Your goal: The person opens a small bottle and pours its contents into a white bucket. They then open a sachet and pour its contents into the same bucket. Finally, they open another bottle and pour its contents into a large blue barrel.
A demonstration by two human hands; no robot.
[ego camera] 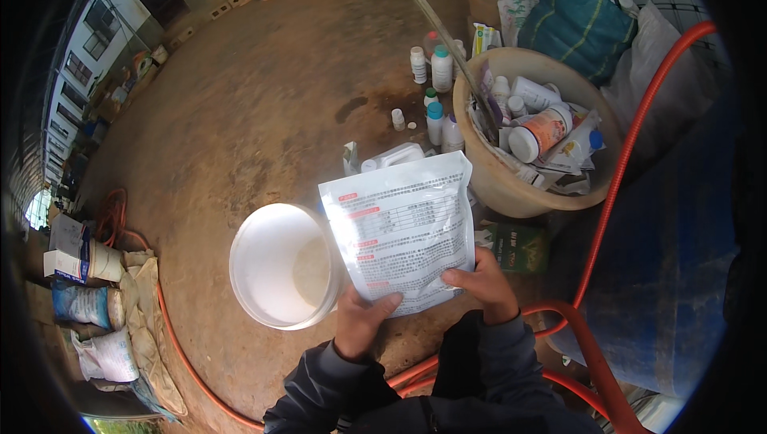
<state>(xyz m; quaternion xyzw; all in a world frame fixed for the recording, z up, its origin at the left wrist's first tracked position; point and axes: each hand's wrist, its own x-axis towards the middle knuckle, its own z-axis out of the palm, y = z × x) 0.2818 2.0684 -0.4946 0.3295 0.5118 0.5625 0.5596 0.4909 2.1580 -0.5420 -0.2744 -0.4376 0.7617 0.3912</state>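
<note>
A silvery-white foil pouch point(401, 236) covered in print is held up between both my hands. My left hand point(362, 321) grips its lower left corner, thumb on the printed face and fingers hidden behind. At the lower right edge, my right hand point(488, 285) pinches the pouch the same way. Just left of the pouch stands a white plastic bucket point(251, 266) with a little pale matter or liquid at its bottom. A white plastic jug point(395, 155) lies partly hidden behind the pouch's top edge.
A large beige tub point(503, 194) of bottles and packets stands at right, a long stick point(440, 30) leaning in it. Near it are upright bottles point(442, 68), a green box point(521, 248) and a blue barrel point(647, 302). An orange hose point(620, 164) crosses the right side; sacks point(108, 353) lie at left.
</note>
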